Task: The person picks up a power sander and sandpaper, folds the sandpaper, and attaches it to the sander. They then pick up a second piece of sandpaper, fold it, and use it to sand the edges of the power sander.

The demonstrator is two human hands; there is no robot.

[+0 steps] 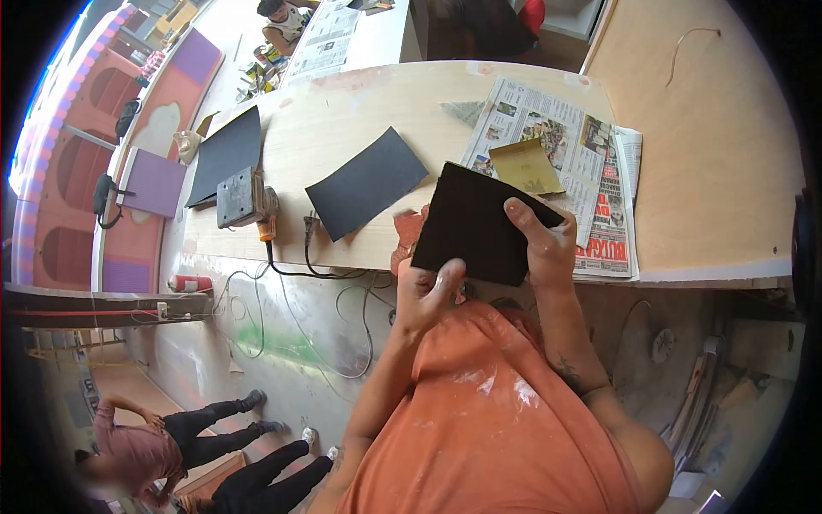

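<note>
A dark, nearly square sheet (471, 224) is held tilted above the front edge of the wooden table (342, 111). My left hand (431, 294) grips its lower left edge, with the thumb on the face. On the right edge is my right hand (545, 240), thumb pressed on the face and fingers behind it. Another dark sheet (366, 182) lies flat to the left. A yellowish sheet (526, 166) rests on newspapers (612, 188) behind my right hand. Crumpled reddish material (406, 236) shows beside the held sheet's left edge.
At the left are a power sander (242, 199) lying on its side, its cord, a plug (311, 224) and more dark sheets (227, 154). Cables (342, 374) trail on the floor. People stand at the lower left (145, 437); another person (285, 26) is beyond the table.
</note>
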